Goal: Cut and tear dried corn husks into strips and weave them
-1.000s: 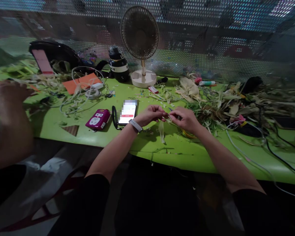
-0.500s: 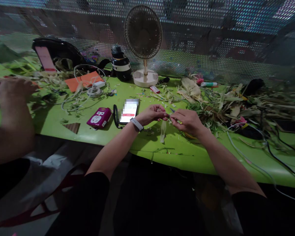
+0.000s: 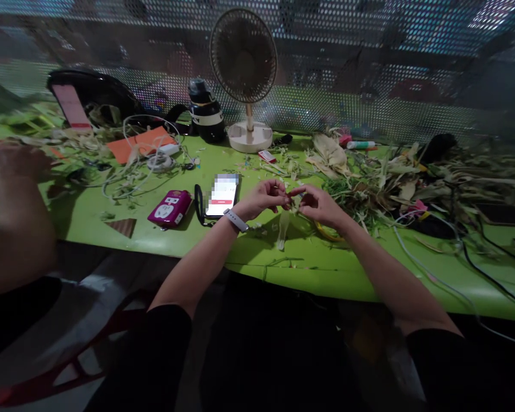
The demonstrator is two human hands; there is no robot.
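Observation:
My left hand [image 3: 268,199], with a pale watch strap [image 3: 236,220] on the wrist, is closed in a pinch over the table. Whatever sits in its fingertips is small and too dark to name. My right hand [image 3: 321,206] is close beside it, fingers curved and apart, the index finger reaching to the left fingertips. A pale, husk-like strip [image 3: 282,233] shows just below the hands; whether it hangs or lies flat I cannot tell. Under my right hand a curved yellow item [image 3: 326,232] is partly hidden.
On the green table [image 3: 189,243] are a phone [image 3: 221,197], a purple socket adapter [image 3: 170,209], a fan [image 3: 244,57], a dark bottle [image 3: 206,114] and an orange sheet [image 3: 141,146]. Dried leaves [image 3: 395,183] and cables spread rightward. Another person's hand [image 3: 17,163] is at left.
The grey blade seen at my right hand earlier no longer shows there. My right fingers have spread and its index finger has extended toward the left fingertips. The view has shifted slightly.

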